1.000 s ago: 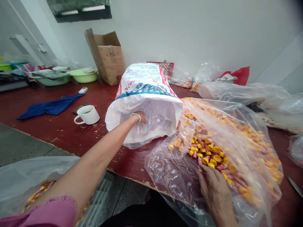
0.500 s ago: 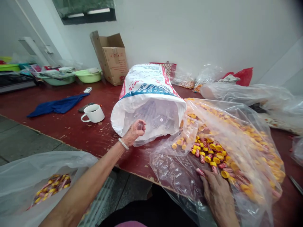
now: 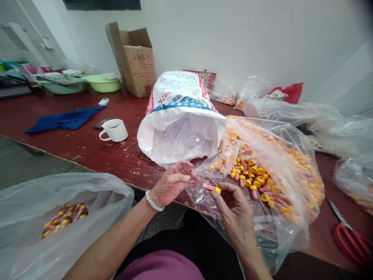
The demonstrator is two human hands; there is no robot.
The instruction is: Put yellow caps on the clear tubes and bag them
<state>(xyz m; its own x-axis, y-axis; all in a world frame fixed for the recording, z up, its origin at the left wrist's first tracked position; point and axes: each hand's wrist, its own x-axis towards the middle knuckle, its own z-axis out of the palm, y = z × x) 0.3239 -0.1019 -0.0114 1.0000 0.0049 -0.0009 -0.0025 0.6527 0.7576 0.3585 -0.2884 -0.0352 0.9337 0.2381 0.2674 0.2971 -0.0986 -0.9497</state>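
Observation:
My right hand point(image 3: 234, 208) pinches a small red-and-white patterned piece with a yellow cap point(image 3: 211, 188) between thumb and fingertips. Facing it, my left hand point(image 3: 175, 182), with a beaded bracelet at the wrist, has its fingers curled around something clear and hard to make out. Beyond the left hand lies a white printed sack point(image 3: 180, 111), its mouth facing me, with clear pieces point(image 3: 185, 136) inside. On the right, a clear plastic bag point(image 3: 291, 155) spreads over the table, full of yellow-capped pieces point(image 3: 253, 175).
A white mug point(image 3: 116, 131) and blue cloth point(image 3: 65, 118) lie left of the sack. A cardboard box point(image 3: 140, 70) and green basin point(image 3: 103, 83) stand behind. Red-handled scissors point(image 3: 348, 237) are at the right edge. A plastic bag point(image 3: 96, 190) with more pieces is at lower left.
My left hand has come back from the sack's mouth towards me. My right hand has lifted a capped piece from the pile and moved left, so both hands are now close together.

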